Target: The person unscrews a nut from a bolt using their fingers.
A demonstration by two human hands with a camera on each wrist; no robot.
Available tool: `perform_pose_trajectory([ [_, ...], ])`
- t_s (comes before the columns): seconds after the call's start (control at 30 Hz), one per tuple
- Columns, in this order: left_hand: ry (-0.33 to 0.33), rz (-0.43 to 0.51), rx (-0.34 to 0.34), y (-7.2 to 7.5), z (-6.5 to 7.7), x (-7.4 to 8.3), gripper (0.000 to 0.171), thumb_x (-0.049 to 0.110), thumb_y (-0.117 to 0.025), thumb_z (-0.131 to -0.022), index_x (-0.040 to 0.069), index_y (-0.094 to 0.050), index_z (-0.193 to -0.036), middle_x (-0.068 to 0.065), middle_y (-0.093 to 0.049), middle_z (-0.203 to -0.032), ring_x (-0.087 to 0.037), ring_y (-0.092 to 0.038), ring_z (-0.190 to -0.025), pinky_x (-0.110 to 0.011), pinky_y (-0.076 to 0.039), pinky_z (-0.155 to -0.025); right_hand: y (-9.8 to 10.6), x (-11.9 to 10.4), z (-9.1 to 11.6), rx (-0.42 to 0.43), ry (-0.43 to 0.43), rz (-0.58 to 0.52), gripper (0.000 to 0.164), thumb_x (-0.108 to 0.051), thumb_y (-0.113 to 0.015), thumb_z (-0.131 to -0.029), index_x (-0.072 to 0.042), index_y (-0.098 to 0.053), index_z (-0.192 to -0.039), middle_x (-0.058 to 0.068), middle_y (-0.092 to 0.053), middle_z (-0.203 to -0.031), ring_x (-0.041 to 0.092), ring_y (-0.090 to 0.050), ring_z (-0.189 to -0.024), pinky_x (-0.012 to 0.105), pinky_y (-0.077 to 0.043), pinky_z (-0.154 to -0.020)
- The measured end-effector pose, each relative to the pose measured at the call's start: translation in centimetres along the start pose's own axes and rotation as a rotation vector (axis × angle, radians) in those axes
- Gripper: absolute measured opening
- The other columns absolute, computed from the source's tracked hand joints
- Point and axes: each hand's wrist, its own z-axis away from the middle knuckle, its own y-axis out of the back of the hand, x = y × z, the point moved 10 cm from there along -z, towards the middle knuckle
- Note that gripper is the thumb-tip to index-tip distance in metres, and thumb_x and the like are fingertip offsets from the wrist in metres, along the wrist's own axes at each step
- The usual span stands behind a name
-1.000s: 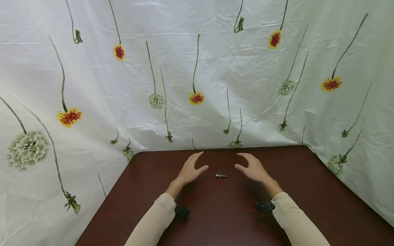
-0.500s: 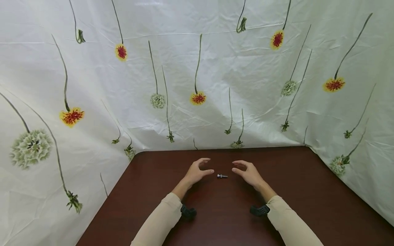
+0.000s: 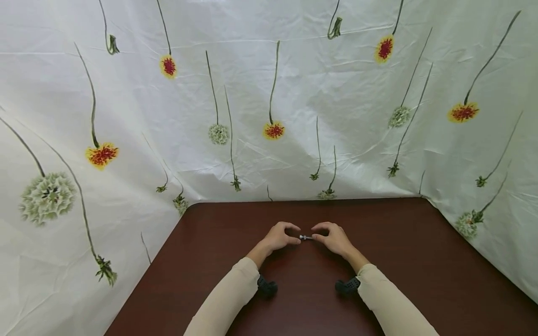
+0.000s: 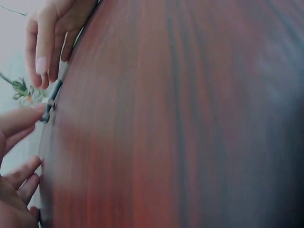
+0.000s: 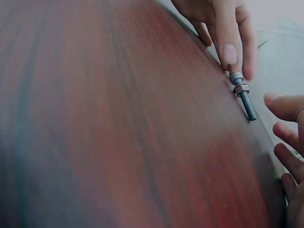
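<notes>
A small metal bolt with a nut on its shank (image 3: 304,237) lies on the dark red-brown table, between my two hands. My left hand (image 3: 279,236) is at its head end, thumb and fingers bent in a wide curve; in the right wrist view its thumb tip comes right up to the bolt head (image 5: 236,76). On the threaded side, my right hand (image 3: 334,238) curves the same way, thumb tip close by the shank. The right wrist view leaves a small gap between the right thumb (image 5: 280,106) and the threads. Neither hand is closed round the bolt.
The glossy wooden table (image 3: 307,298) extends around both forearms. Behind it and along its sides hangs a white sheet (image 3: 252,93) printed with flowers. Dark bands with camera mounts (image 3: 267,285) sit at both wrists.
Both hands have moved inward from either side toward the bolt, their fingers curving more. The bolt has stayed on the table, while the head view has shifted slightly.
</notes>
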Motion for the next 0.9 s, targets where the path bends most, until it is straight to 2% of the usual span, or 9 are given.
perform_pose_trajectory([
  [0.2, -0.011, -0.119, 0.061, 0.1, -0.5, 0.9, 0.021, 0.019, -0.086, -0.088, 0.016, -0.081, -0.108, -0.006, -0.063, -0.129, -0.034, -0.054, -0.126, -0.065, -0.024, -0.109, -0.7, -0.2, -0.6, -0.018, 0.002, 0.088, 0.022, -0.015, -0.079, -0.094, -0.005, -0.078, -0.114, 0.015, -0.065, -0.131, 0.040, -0.055, -0.128, 0.059, -0.041, -0.105],
  [0.4, -0.006, -0.161, 0.097, -0.2, -0.5, 1.0, 0.007, 0.019, -0.084, -0.090, 0.018, -0.083, -0.097, -0.004, -0.061, -0.126, -0.029, -0.055, -0.122, -0.061, -0.026, -0.108, -1.0, 0.0, -0.6, 0.005, -0.029, 0.091, 0.011, -0.010, -0.081, -0.091, -0.005, -0.081, -0.101, 0.014, -0.067, -0.128, 0.040, -0.056, -0.126, 0.059, -0.041, -0.105],
  [0.53, -0.002, -0.166, 0.110, -0.1, -0.7, 1.0, 0.004, 0.020, -0.084, -0.090, 0.018, -0.084, -0.094, -0.004, -0.061, -0.126, -0.028, -0.055, -0.121, -0.059, -0.027, -0.108, -0.8, 0.1, -0.8, 0.028, -0.038, 0.095, 0.006, -0.011, -0.081, -0.091, -0.006, -0.081, -0.094, 0.013, -0.068, -0.126, 0.041, -0.056, -0.126, 0.059, -0.041, -0.104],
  [0.73, 0.009, -0.136, 0.110, -0.1, -0.9, 0.7, 0.005, 0.022, -0.084, -0.090, 0.017, -0.083, -0.094, -0.006, -0.061, -0.129, -0.031, -0.053, -0.125, -0.059, -0.026, -0.110, -0.8, 0.3, -0.7, 0.030, -0.035, 0.091, 0.005, -0.011, -0.078, -0.094, -0.007, -0.080, -0.095, 0.012, -0.068, -0.126, 0.040, -0.056, -0.126, 0.058, -0.040, -0.106],
  [0.9, 0.005, -0.100, 0.114, -0.1, -1.1, 0.7, 0.006, 0.023, -0.083, -0.091, 0.019, -0.083, -0.095, -0.001, -0.067, -0.120, -0.030, -0.056, -0.122, -0.059, -0.026, -0.110, -0.4, 0.1, -0.6, 0.061, -0.020, 0.048, 0.003, -0.008, -0.076, -0.095, -0.007, -0.079, -0.096, 0.012, -0.068, -0.123, 0.038, -0.057, -0.124, 0.058, -0.040, -0.106],
])
